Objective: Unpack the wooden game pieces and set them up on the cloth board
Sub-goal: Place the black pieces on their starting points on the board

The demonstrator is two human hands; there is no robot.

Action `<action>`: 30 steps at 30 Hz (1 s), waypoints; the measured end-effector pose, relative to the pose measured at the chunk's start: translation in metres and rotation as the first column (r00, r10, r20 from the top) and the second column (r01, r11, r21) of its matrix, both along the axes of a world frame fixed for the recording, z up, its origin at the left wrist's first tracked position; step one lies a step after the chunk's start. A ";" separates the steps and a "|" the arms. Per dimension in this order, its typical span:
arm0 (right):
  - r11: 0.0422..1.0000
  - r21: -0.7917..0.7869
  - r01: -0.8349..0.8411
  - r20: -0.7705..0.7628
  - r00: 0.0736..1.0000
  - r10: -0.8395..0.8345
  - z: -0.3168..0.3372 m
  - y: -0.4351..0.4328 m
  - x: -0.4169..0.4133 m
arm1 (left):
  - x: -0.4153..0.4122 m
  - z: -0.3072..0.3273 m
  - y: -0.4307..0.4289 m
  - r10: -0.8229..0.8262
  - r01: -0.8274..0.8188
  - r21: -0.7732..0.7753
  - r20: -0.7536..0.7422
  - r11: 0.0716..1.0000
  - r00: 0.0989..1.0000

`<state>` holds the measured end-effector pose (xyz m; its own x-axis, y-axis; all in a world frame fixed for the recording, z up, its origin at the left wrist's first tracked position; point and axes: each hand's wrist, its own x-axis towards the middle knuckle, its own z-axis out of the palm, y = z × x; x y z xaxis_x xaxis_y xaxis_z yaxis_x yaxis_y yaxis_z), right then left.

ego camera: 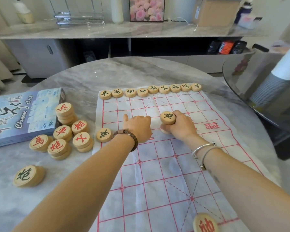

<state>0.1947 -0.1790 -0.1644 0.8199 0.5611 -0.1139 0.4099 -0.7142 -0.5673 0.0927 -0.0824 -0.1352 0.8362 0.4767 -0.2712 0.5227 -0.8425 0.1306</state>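
Observation:
A white cloth board (166,173) with a red grid lies on the table. Along its far edge stands a row of several black-lettered wooden pieces (151,90). My right hand (181,126) grips a stack of black-lettered pieces (168,117) over the middle of the board. My left hand (137,127) rests knuckles-up on the board, index finger pointing away; what lies under it is hidden. One black piece (104,135) lies at the board's left edge by my left wrist. A red-lettered piece (205,223) sits at the board's near edge.
Stacks of red-lettered pieces (65,129) stand left of the board beside the blue game box (23,114). A lone black-lettered piece (28,175) lies at the near left. A glass table (241,72) with a stack of paper cups (273,81) stands at the right.

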 end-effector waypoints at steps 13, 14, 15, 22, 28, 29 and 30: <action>0.978 0.106 0.182 0.049 0.981 -0.187 0.003 -0.034 0.049 | 0.035 -0.002 -0.031 -0.102 0.105 -0.050 0.063 0.993 0.993; 0.979 0.080 0.186 0.077 0.978 -0.193 0.000 -0.036 0.051 | 0.037 -0.004 -0.033 -0.114 0.117 -0.043 0.059 0.992 0.992; 0.981 0.042 0.190 0.114 0.974 -0.194 -0.003 -0.037 0.052 | 0.038 -0.005 -0.034 -0.122 0.124 -0.038 0.060 0.992 0.991; 0.981 -0.037 0.192 0.183 0.966 -0.183 -0.026 -0.050 0.057 | 0.046 -0.008 -0.037 -0.158 0.158 -0.009 0.013 0.987 0.987; 0.987 -0.046 0.151 0.099 0.984 -0.146 -0.021 -0.052 0.053 | 0.053 -0.007 -0.041 -0.160 0.160 -0.008 0.029 0.987 0.987; 0.989 -0.060 0.133 0.096 0.987 -0.127 -0.019 -0.052 0.051 | 0.054 -0.007 -0.043 -0.168 0.168 -0.014 0.026 0.986 0.985; 0.991 -0.069 0.115 0.104 0.989 -0.107 -0.017 -0.051 0.049 | 0.055 -0.007 -0.045 -0.175 0.175 -0.018 0.019 0.984 0.984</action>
<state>0.2442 -0.2299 -0.1818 0.8859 0.4591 -0.0670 0.3776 -0.7974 -0.4708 0.1477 -0.1270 -0.1423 0.9109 0.3173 -0.2638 0.3648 -0.9181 0.1552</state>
